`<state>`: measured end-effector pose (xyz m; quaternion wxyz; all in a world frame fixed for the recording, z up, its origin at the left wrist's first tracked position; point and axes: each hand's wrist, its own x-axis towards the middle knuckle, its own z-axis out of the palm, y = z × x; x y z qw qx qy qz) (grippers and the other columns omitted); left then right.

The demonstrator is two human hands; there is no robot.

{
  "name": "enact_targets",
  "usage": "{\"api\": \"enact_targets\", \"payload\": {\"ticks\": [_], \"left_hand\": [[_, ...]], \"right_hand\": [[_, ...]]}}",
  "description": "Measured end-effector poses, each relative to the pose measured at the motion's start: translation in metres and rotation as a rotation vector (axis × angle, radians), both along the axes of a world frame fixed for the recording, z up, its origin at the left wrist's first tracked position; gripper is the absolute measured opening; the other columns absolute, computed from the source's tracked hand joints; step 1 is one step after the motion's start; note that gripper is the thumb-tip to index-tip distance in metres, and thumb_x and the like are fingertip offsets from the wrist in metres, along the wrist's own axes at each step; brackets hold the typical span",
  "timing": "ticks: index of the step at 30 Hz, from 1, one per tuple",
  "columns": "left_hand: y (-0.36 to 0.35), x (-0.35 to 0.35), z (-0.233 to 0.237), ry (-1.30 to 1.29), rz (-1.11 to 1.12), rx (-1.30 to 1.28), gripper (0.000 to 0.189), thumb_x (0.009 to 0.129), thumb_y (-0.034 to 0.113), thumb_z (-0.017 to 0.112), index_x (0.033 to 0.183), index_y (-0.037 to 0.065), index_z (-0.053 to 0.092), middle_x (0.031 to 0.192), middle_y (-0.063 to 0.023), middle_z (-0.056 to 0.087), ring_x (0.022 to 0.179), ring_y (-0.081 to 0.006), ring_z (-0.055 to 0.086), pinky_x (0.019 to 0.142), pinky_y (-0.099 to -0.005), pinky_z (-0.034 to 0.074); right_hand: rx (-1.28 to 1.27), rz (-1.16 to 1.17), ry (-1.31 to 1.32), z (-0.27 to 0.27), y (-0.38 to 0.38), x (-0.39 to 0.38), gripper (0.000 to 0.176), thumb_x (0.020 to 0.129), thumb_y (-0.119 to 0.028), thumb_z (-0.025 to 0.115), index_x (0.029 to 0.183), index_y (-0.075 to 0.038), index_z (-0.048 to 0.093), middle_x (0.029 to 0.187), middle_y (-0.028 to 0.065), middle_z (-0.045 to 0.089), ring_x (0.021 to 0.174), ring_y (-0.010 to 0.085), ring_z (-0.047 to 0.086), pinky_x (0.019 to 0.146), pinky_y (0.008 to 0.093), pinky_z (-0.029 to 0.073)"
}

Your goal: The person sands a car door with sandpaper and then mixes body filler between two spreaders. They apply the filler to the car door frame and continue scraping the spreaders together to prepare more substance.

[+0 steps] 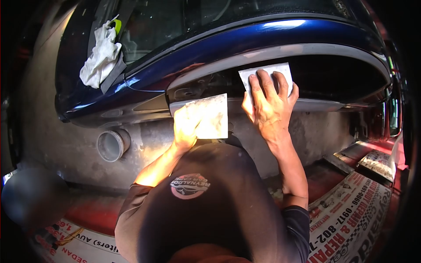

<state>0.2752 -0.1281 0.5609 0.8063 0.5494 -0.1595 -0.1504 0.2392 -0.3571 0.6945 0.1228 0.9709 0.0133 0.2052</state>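
My left hand [186, 128] is closed around the left edge of a pale square sheet [215, 116] with smudges on its face. Bright light falls on both. My right hand [272, 103] has its fingers bent over a second whitish square sheet [283, 72], which lies against the dark lower side of the blue car [193, 65]. The fingertips rest on that sheet, and its palm side is hidden. Along the car's side, a dull grey band [280, 51] curves above my right hand. What the sheets are made of cannot be told.
A white rag [101, 57] hangs over the car's mirror area at the upper left. An open grey cylindrical container [112, 145] is on the floor. Printed banners [351, 219] lie at the lower right, near a speckled box-like object [378, 164].
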Motion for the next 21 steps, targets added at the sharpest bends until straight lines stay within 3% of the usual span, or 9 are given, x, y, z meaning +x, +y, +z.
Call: {"api": "enact_targets", "payload": {"ticks": [4,5,6,8,12,14,18,20,21], "left_hand": [[0.006,0.003,0.001,-0.052,0.006,0.097,0.027,0.106,0.010,0.061,0.124,-0.008,0.068,0.114,-0.0132,0.076,0.100,-0.0176,0.074,0.091,-0.0322,0.059],[0.006,0.004,-0.005,-0.221,0.039,0.206,0.026,0.106,0.010,0.061,0.124,-0.008,0.068,0.114,-0.0131,0.076,0.099,-0.0172,0.074,0.090,-0.0321,0.059],[0.005,0.005,-0.006,-0.225,0.036,0.206,0.026,0.106,0.010,0.061,0.124,-0.008,0.068,0.114,-0.0131,0.076,0.099,-0.0172,0.074,0.090,-0.0321,0.059],[0.004,0.002,-0.007,0.018,-0.016,0.039,0.026,0.106,0.010,0.060,0.124,-0.007,0.068,0.114,-0.0127,0.076,0.098,-0.0170,0.074,0.090,-0.0316,0.059],[0.003,0.002,-0.005,0.121,-0.060,-0.080,0.024,0.105,0.009,0.061,0.123,-0.006,0.068,0.114,-0.0125,0.076,0.098,-0.0171,0.074,0.090,-0.0314,0.059],[-0.002,0.000,0.002,0.174,0.072,-0.061,0.018,0.096,0.003,0.066,0.109,-0.006,0.074,0.104,-0.0144,0.077,0.091,-0.0226,0.072,0.084,-0.0337,0.056],[0.009,0.001,-0.017,0.052,-0.001,0.005,0.024,0.105,0.008,0.061,0.122,-0.007,0.069,0.112,-0.0128,0.077,0.100,-0.0178,0.074,0.091,-0.0318,0.059],[0.005,-0.004,-0.017,0.377,0.070,-0.262,0.023,0.104,0.007,0.061,0.122,-0.007,0.069,0.112,-0.0133,0.077,0.100,-0.0182,0.074,0.092,-0.0318,0.059],[0.008,-0.004,-0.016,0.378,0.082,-0.258,0.023,0.104,0.007,0.061,0.122,-0.007,0.069,0.112,-0.0133,0.077,0.100,-0.0182,0.074,0.092,-0.0318,0.059]], "right_hand": [[0.035,0.113,-0.136,0.018,0.014,-0.010,0.046,0.080,-0.027,0.081,0.124,-0.014,0.075,0.138,0.0049,0.067,0.130,0.0335,0.055,0.109,0.0609,0.035],[0.037,0.107,-0.139,0.018,0.015,-0.008,0.046,0.080,-0.027,0.081,0.124,-0.014,0.075,0.138,0.0049,0.067,0.130,0.0335,0.055,0.109,0.0609,0.035],[0.026,0.100,-0.136,0.018,0.016,-0.004,0.047,0.080,-0.028,0.081,0.125,-0.014,0.075,0.139,0.0050,0.067,0.131,0.0335,0.055,0.109,0.0609,0.035],[0.016,0.094,-0.126,0.016,0.017,0.001,0.048,0.080,-0.028,0.081,0.126,-0.015,0.075,0.140,0.0050,0.066,0.131,0.0336,0.055,0.110,0.0608,0.034],[0.025,0.127,-0.175,0.013,0.020,0.018,0.049,0.081,-0.028,0.081,0.128,-0.015,0.074,0.140,0.0043,0.066,0.132,0.0332,0.055,0.110,0.0604,0.034],[0.011,0.127,-0.178,0.014,0.021,0.023,0.050,0.081,-0.029,0.081,0.129,-0.015,0.073,0.141,0.0040,0.066,0.131,0.0328,0.055,0.110,0.0597,0.034],[-0.010,0.120,-0.175,0.010,0.020,0.024,0.050,0.081,-0.029,0.080,0.129,-0.016,0.072,0.141,0.0032,0.065,0.130,0.0314,0.056,0.107,0.0578,0.036],[-0.046,0.089,-0.133,0.015,0.024,0.021,0.050,0.081,-0.029,0.079,0.129,-0.015,0.073,0.140,0.0031,0.065,0.129,0.0306,0.056,0.105,0.0572,0.037],[-0.050,0.073,-0.107,0.018,0.026,0.017,0.049,0.081,-0.027,0.080,0.128,-0.015,0.073,0.139,0.0030,0.065,0.127,0.0299,0.057,0.104,0.0566,0.038]]}}
